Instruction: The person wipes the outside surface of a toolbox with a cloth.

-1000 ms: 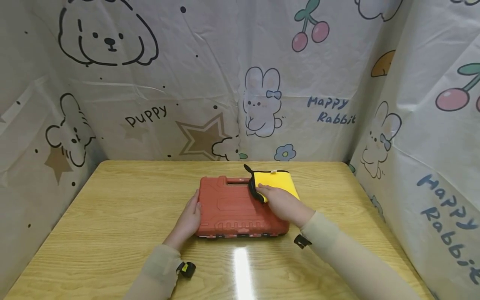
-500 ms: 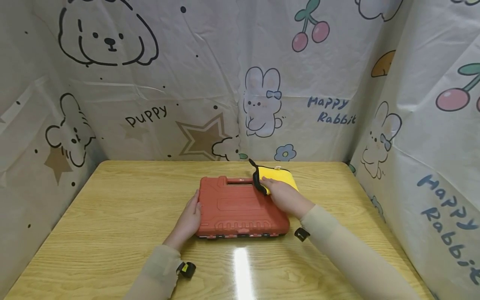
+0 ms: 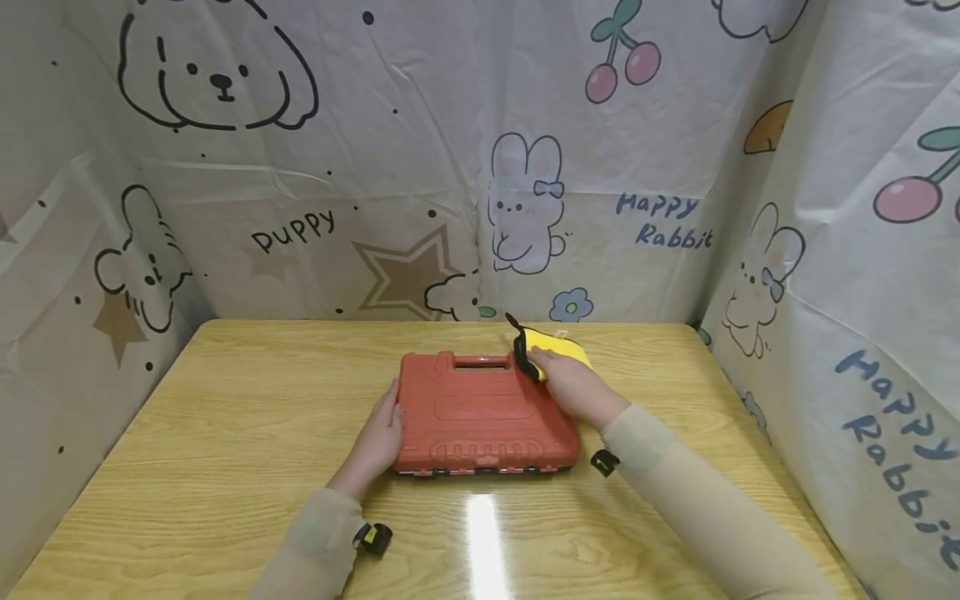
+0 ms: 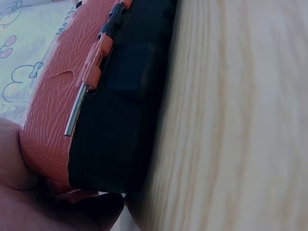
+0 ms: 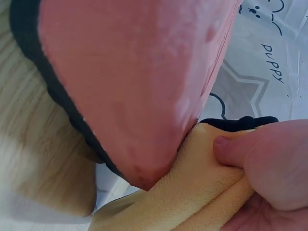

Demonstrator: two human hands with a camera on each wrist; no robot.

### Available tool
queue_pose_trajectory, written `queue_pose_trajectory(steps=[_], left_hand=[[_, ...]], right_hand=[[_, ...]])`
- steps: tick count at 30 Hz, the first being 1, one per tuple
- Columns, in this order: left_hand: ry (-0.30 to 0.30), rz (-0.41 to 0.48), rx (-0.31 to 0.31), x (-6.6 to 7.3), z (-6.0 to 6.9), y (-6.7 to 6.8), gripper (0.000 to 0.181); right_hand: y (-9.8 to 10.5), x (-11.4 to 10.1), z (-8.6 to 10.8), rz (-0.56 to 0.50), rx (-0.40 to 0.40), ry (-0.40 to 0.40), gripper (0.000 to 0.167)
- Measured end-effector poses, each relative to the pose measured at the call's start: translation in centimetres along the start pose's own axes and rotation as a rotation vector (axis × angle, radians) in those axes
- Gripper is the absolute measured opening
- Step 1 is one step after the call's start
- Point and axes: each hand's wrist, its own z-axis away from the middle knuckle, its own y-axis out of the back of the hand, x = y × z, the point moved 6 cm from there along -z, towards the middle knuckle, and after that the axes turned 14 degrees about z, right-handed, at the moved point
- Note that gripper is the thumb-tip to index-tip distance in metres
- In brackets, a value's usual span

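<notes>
Reaching across the desk (image 3: 262, 417) from the near right, with the right forearm slanting forward and inward in a pale sleeve (image 3: 690, 492). Turns the back of the right hand (image 3: 573, 383) upward, fingers pointing toward the far left. Pinches the yellow cloth (image 3: 562, 342), clamping a fold with the thumb on the plush face and the other fingers tucked below, partly hidden in the right wrist view. Holds the cloth against the far right corner of the red case (image 3: 483, 425), black-trimmed edge over the lid and the rest spreading out beyond it, toward the back of the desk.

Brings the left forearm up from the near edge, slanting inward toward the case. Lays the left hand (image 3: 378, 437) along the left wall of the case, fingers straight and close together, pointing away from the body, thumb slightly apart beside the lid. Touches the side without curling round it in the head view; cannot tell exactly how the fingertips sit low by the black base, too dark in the left wrist view.

Has the case flat near the middle of the desk, between both hands, with the handle (image 3: 483, 359) toward the back and a metal pin (image 4: 75, 110) showing in the near edge.
</notes>
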Motion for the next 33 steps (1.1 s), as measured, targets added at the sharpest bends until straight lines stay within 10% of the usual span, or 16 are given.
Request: queue_pose_trajectory(steps=[33], left_hand=[[0.019,0.003,0.0,-0.2,0.0,-0.1,0.055]], right_hand=[[-0.8,-2.4,5.7,0.118,-0.017,0.081,0.051]])
